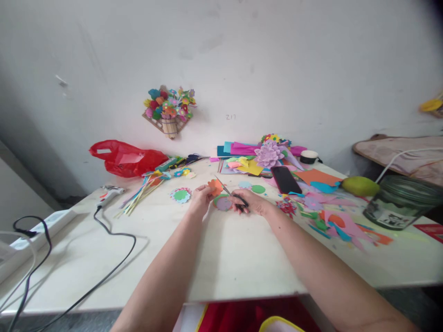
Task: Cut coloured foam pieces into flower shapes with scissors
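My left hand pinches an orange flower-shaped paper piece above the middle of the table. In my right hand is a pair of black-handled scissors, its blades pointing up and left beside the orange piece. Whether the blades touch the paper I cannot tell. Just below the orange piece lies a purple and green paper flower. A scalloped flower with a green centre lies to the left of my left hand. Beyond my right hand are a green paper disc and a light blue one.
Paper scraps, a phone, a glass jar and a green fruit lie to the right. On the left are a glue gun with its cord, a power strip, thin sticks and a red plastic bag.
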The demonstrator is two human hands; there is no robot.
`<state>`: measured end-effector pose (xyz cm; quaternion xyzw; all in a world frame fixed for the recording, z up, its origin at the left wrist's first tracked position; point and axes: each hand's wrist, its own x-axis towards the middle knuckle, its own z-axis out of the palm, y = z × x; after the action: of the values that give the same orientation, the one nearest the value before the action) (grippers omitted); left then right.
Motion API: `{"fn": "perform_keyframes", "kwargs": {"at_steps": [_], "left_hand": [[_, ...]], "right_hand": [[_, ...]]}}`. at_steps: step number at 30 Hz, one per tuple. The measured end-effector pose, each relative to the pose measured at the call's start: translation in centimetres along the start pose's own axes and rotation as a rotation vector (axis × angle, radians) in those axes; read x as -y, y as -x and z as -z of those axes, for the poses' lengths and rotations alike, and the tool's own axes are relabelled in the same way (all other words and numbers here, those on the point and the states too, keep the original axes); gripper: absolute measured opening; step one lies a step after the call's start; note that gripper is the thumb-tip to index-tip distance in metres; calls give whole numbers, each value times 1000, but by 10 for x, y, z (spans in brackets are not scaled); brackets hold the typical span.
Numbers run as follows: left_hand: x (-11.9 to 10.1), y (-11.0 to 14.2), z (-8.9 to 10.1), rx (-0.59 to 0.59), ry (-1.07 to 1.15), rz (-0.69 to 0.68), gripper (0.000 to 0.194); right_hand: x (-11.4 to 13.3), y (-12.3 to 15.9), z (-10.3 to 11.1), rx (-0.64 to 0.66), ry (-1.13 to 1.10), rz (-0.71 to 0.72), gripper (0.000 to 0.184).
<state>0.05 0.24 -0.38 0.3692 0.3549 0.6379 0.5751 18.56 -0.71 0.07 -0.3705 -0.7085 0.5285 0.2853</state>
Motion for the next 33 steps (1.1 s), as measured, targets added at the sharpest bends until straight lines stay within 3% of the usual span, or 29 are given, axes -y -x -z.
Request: {"fn": "perform_keyframes", "kwargs": {"at_steps": [33], "left_hand": [[2, -1, 1, 5, -17, 2, 12]], "right_hand": [[8, 3, -4, -39, 53, -42, 28]]}}
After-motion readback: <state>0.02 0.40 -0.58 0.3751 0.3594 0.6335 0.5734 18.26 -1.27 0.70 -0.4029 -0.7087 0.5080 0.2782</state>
